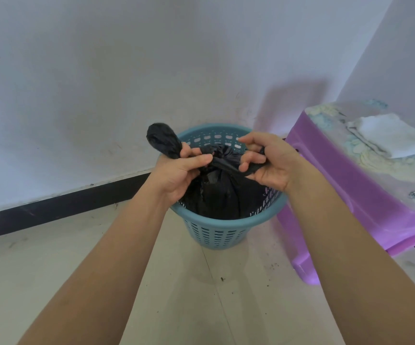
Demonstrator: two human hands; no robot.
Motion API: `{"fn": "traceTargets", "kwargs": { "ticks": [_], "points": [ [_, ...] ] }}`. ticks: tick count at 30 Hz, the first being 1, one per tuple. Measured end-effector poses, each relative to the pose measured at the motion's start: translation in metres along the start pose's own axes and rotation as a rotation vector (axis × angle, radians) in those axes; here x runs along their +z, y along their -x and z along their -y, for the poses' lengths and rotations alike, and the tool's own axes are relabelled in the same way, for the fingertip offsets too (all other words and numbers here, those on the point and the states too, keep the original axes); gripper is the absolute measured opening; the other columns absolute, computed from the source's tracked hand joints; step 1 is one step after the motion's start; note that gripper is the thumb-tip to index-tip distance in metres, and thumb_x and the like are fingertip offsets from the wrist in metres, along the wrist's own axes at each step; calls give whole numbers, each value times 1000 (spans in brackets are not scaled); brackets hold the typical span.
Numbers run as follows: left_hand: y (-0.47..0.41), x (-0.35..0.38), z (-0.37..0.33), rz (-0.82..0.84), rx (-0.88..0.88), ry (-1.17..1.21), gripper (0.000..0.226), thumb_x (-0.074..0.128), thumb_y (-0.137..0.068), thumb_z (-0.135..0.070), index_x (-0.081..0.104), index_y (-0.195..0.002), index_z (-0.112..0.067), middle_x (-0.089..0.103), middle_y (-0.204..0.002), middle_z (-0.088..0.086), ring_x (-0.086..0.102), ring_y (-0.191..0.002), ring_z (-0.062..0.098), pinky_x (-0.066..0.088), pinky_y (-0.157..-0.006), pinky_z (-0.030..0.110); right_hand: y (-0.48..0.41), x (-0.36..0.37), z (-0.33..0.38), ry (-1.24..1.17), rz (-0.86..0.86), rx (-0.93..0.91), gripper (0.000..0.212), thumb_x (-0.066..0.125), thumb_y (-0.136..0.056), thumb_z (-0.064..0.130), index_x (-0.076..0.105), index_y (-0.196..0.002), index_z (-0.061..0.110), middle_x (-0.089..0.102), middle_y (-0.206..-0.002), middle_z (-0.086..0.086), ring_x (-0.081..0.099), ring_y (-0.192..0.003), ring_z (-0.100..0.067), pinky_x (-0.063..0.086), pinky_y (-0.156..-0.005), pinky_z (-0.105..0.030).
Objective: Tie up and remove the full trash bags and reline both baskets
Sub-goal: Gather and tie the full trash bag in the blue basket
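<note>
A blue slotted plastic basket (220, 234) stands on the floor against the wall, with a black trash bag (222, 192) inside it. The bag's top is gathered and twisted above the rim. My left hand (180, 174) grips one twisted end, which sticks up to the left as a dark bulge (163, 140). My right hand (268, 161) pinches the other twisted end on the right. Between the two hands the plastic crosses in a knot-like bunch. Only this one basket is in view.
A purple plastic stool (346, 195) stands right of the basket, nearly touching it, with a folded white cloth (390, 136) on top. A white wall with a black skirting board (59, 210) runs behind. The pale tiled floor (201, 295) carries small specks of dirt.
</note>
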State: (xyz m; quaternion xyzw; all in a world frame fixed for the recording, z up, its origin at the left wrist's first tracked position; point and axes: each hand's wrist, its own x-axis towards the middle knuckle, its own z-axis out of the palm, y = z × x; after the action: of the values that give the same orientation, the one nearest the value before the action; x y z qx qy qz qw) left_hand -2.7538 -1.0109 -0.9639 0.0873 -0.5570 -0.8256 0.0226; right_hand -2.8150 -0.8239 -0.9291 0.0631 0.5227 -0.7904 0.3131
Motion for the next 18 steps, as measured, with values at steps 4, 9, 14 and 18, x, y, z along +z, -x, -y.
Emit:
{"fn": "traceTargets", "kwargs": {
  "ticks": [4, 9, 14, 18],
  "points": [
    [5, 0, -3, 30, 83, -168, 53, 64, -79, 20, 30, -64, -18, 56, -82, 2, 66, -91, 26, 57, -82, 34, -2, -9, 11, 702, -253, -288, 16, 72, -89, 28, 62, -97, 18, 63, -89, 0, 66, -76, -15, 57, -76, -35],
    [8, -8, -12, 113, 148, -280, 51, 73, -74, 11, 35, -63, -21, 56, -85, 12, 63, -92, 31, 55, -88, 41, -3, -8, 13, 1101, 60, -500, 47, 65, -92, 5, 58, -134, 23, 62, -127, 12, 55, -118, 0, 42, -102, -16],
    [10, -9, -18, 43, 255, -533, 49, 81, -70, -2, 39, -61, -24, 66, -81, 8, 66, -86, 24, 55, -90, 43, -19, 1, -20, 1050, 196, -473, 31, 62, -93, 2, 65, -122, 13, 71, -111, 4, 65, -98, 2, 47, -91, -13],
    [13, -9, -14, -258, 394, -651, 44, 78, -74, 2, 43, -58, -20, 75, -82, 0, 71, -86, 9, 56, -90, 33, -29, -4, -29, 1087, 118, -498, 14, 65, -94, 16, 66, -93, 29, 71, -90, 7, 65, -85, -9, 52, -94, -38]
  ]
}}
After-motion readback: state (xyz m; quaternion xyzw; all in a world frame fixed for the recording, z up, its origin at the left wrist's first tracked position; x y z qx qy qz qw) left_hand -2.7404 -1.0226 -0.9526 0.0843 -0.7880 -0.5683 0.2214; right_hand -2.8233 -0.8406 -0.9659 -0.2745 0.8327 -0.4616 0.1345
